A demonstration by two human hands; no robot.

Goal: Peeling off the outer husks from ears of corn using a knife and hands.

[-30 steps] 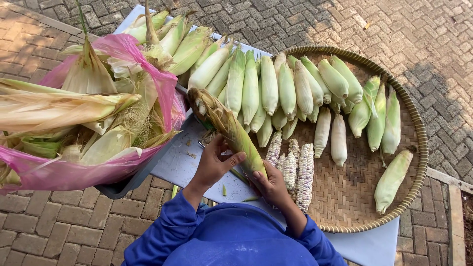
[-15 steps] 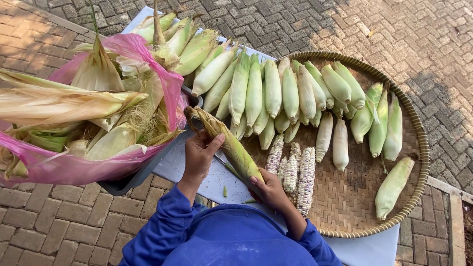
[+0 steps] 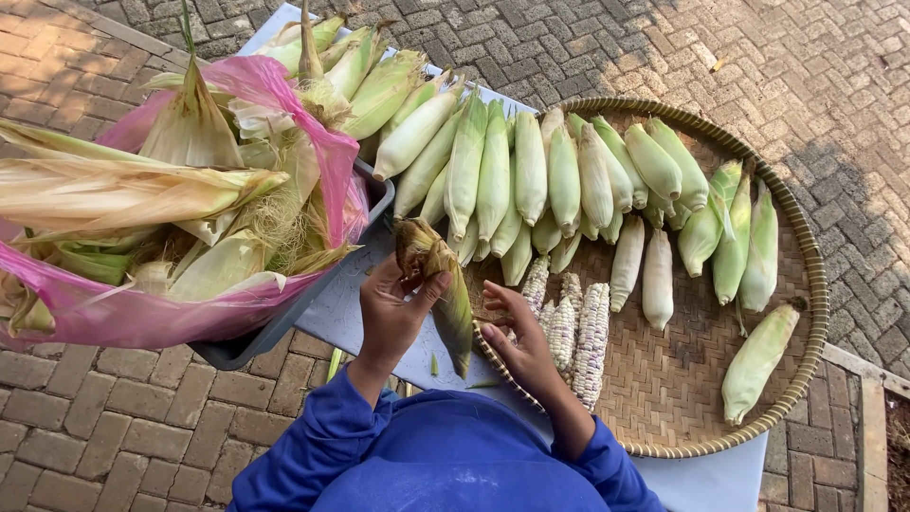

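A green ear of corn in its husk points from its brown tassel end near the bin down toward me. My left hand grips it near the tassel end, thumb over the husk. My right hand rests beside the ear's lower end, fingers spread and touching the edge of the round woven tray; whether it holds the ear I cannot tell. Blue sleeves cover both arms.
Many green ears of corn lie in a row across the tray's far side. Three bare speckled cobs lie by my right hand. A grey bin lined with pink plastic holds husks at left. Brick paving surrounds everything.
My left hand has slid up the ear from its middle to the tassel end. The ear now stands steeper, and my right hand has opened beside its lower end.
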